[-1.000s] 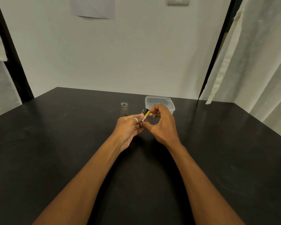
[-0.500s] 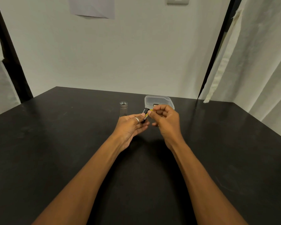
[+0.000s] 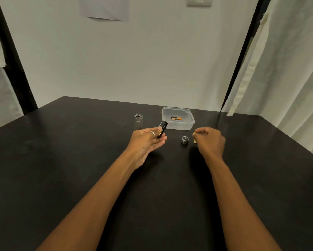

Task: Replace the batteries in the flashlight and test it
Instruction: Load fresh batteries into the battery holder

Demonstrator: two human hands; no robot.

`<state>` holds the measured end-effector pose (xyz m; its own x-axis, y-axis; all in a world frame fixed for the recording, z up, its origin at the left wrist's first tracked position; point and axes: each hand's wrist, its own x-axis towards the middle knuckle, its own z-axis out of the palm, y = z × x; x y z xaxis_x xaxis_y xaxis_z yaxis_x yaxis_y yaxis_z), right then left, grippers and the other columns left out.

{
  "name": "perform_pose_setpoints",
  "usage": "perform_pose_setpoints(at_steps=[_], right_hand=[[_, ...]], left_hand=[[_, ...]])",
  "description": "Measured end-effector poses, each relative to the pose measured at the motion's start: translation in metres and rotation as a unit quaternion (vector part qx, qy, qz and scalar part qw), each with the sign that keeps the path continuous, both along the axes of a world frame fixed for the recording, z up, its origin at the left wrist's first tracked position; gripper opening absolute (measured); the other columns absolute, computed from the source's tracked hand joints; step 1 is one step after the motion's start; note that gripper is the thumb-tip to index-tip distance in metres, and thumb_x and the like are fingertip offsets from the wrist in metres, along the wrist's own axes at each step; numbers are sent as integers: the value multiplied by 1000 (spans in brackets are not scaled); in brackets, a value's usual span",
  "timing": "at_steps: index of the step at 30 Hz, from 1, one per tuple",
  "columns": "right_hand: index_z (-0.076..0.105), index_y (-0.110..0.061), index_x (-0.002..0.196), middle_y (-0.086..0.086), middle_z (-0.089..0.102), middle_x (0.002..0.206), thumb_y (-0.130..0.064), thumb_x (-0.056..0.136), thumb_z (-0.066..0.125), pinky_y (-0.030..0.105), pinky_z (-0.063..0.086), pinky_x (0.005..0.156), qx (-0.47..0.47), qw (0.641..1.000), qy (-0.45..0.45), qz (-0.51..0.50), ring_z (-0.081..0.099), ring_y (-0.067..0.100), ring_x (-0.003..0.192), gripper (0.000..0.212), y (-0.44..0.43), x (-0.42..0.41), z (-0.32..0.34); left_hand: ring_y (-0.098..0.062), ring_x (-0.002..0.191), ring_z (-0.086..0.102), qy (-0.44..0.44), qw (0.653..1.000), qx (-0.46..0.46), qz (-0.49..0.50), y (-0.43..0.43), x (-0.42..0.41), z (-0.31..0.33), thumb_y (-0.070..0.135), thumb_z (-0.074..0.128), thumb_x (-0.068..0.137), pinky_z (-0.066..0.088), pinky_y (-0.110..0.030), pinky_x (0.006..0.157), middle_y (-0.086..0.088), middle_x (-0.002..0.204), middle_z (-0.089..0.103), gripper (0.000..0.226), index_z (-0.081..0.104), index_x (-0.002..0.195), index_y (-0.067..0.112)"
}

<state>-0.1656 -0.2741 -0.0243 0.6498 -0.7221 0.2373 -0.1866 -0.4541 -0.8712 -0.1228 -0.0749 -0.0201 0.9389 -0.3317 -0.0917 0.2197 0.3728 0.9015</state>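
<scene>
- The left hand [image 3: 148,142] is holding a black battery holder [image 3: 163,128] above the table [image 3: 79,169], palm turned up.
- Its thumb is pressing the holder against the fingers [image 3: 160,142], which are lying fairly straight beneath it; a ring is showing on one finger.
- The holder is tilting, its upper end pointing away toward the far wall.
- The right hand [image 3: 211,141] is hovering well apart from the left, knuckles up, its fingers curling together and pinching a yellow battery [image 3: 195,141], of which only a sliver is peeking out.
- A small metal end cap [image 3: 184,140] is sitting on the table between the two hands, just beside the right one.
- The silver flashlight body [image 3: 138,122] is standing upright on the table, open end up, just beyond the left hand.
- A clear plastic tub [image 3: 190,122] is sitting behind the hands, carrying what looks like an orange-and-black spare battery [image 3: 176,118].
</scene>
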Motion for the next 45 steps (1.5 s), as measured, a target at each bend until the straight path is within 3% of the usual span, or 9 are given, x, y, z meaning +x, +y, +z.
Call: perform_pose_setpoints(at_steps=[4, 9, 17, 21, 23, 28, 32, 39, 45], right_hand=[[81, -22, 101, 2, 77, 104, -18, 90, 72, 26, 49, 80, -71, 995, 73, 17, 68, 20, 97, 14, 4, -1, -1], [81, -18, 95, 2, 76, 98, -21, 95, 71, 27, 47, 72, -109, 989, 94, 23, 59, 11, 77, 11, 4, 1, -2], [75, -1, 86, 14, 75, 87, -27, 100, 62, 37, 57, 77, 32, 998, -48, -15, 72, 28, 86, 32, 0, 1, 2], [78, -17, 93, -4, 75, 89, -20, 97, 67, 11, 50, 64, 19, 990, -127, 65, 68, 6, 80, 12, 19, 1, 10], [80, -17, 99, -7, 77, 97, -18, 93, 73, 13, 53, 74, -1, 977, -162, 140, 71, 4, 86, 9, 32, 6, 9], [74, -20, 116, -11, 72, 114, -21, 83, 83, 20, 55, 88, -48, 952, -120, 278, 67, 5, 109, 34, 55, 12, 2], [71, -21, 121, -4, 68, 120, -18, 79, 87, 20, 58, 81, -41, 951, -114, 286, 66, 3, 109, 46, 59, 12, 1], [68, -14, 123, -12, 69, 111, -12, 79, 87, 19, 60, 80, -43, 943, -134, 303, 67, 2, 108, 48, 58, 10, 3], [68, -16, 126, -9, 70, 112, -13, 85, 79, 25, 62, 83, -106, 943, -129, 289, 68, 3, 107, 43, 60, 9, 2]], left_hand=[[-24, 89, 76, 2, 1000, 0, -1, 0, 0, 1, 9, 67, 96, 63, -31, 80, -22, 103, 73, 13, 69, 104, -1], [-23, 87, 76, 4, 1000, 8, 0, 0, 1, 1, 10, 67, 96, 63, -31, 79, -20, 100, 74, 12, 70, 103, 0], [-23, 88, 76, 3, 1000, 19, -4, 0, 0, 1, 11, 66, 97, 63, -31, 79, -21, 102, 74, 17, 70, 108, -1], [-25, 90, 77, 1, 1000, 26, -5, 1, 0, 1, 15, 62, 100, 63, -34, 81, -21, 104, 75, 16, 68, 106, 2], [-26, 90, 77, -4, 1000, 28, -10, 1, 0, 1, 17, 59, 102, 63, -33, 80, -21, 103, 75, 19, 67, 108, 1], [-21, 82, 75, -15, 999, 34, -16, 1, 0, 1, 19, 53, 106, 62, -34, 80, -14, 89, 74, 24, 70, 104, 2], [-25, 90, 74, -4, 999, 40, -24, 2, -1, 2, 21, 48, 107, 62, -34, 76, -24, 110, 73, 27, 63, 113, -1], [-28, 93, 75, 19, 999, 28, -32, 3, -4, 6, 20, 43, 109, 63, -36, 76, -23, 109, 72, 28, 64, 110, 1], [-16, 67, 74, 17, 999, 36, -26, 3, -5, 8, 20, 42, 109, 61, -30, 66, -12, 85, 72, 29, 65, 109, 3]])
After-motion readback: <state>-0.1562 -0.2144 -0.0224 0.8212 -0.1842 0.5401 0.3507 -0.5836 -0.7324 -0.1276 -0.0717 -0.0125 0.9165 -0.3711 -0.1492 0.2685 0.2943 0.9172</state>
